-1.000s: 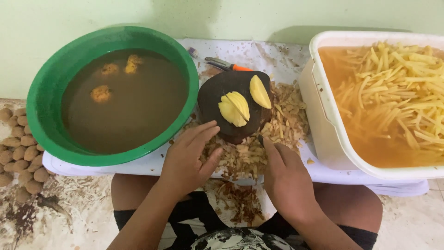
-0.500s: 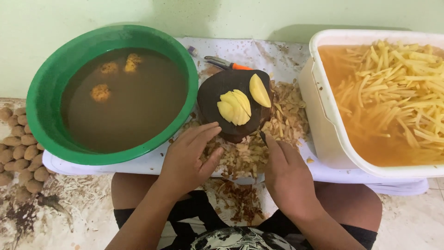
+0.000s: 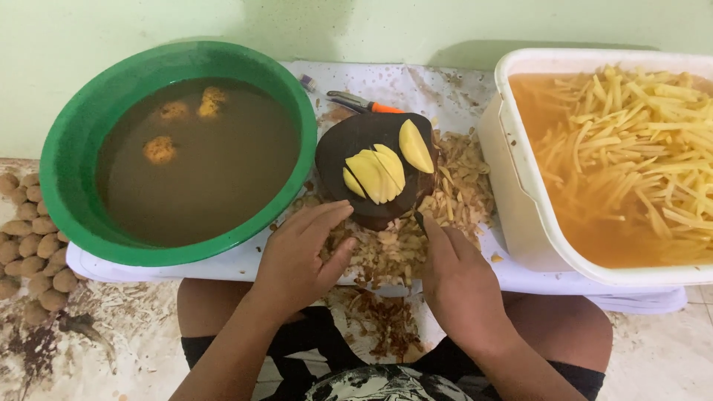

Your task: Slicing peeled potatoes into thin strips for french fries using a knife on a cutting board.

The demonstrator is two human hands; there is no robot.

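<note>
Slices of potato [image 3: 373, 174] had fanned wider on the dark board [image 3: 356, 141]. Left hand [image 3: 303, 256] lay open, empty; right hand [image 3: 457, 286] hid its grip, a blade tip barely showing.

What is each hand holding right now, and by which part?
The left hand holds nothing, resting open on the peels. The right hand seems to grip a knife by its hidden handle.

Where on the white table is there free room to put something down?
Bare cloth shows behind the dark cutting board, between the green basin and white tub, beside the orange-handled knife. Around the board, potato peels crowd the table where both hands rest.
</note>
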